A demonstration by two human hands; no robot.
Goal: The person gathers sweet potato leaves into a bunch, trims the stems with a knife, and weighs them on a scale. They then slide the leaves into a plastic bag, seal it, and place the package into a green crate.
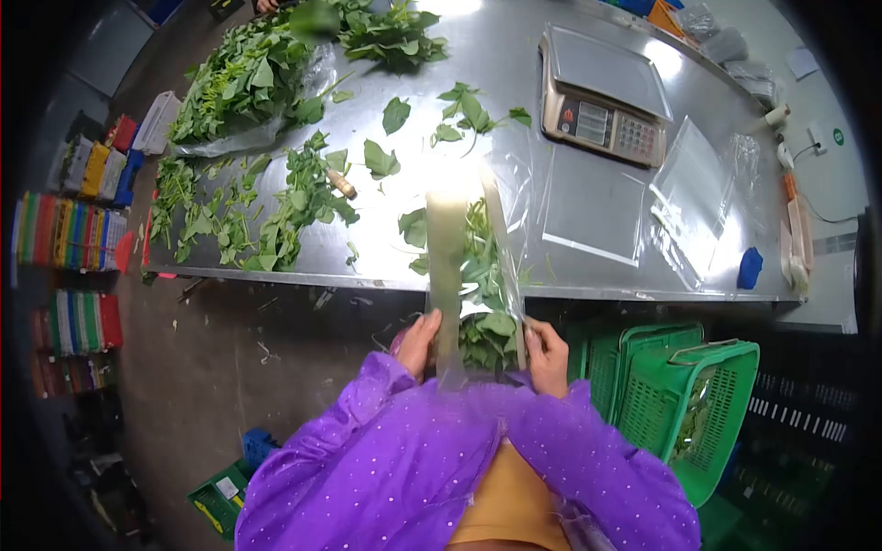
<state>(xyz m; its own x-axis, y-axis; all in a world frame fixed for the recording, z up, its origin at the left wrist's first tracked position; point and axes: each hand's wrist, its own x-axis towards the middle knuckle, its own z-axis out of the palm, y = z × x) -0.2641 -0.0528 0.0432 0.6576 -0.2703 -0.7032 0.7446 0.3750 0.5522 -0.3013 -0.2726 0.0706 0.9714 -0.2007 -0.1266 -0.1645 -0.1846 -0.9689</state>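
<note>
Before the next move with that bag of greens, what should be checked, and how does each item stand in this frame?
1. Both hands on the clear bag: ok; left hand and right hand grip its lower sides.
2. Greens inside the bag: ok.
3. Bag sealed: cannot tell.
4. Scale platform free: ok.
5. Scale display reading: cannot tell, too small.
6. Spare bags on the table: ok.

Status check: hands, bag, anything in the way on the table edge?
Left hand and right hand both grip the clear bag of greens, held upright at the table edge. Nothing in the way.
</note>
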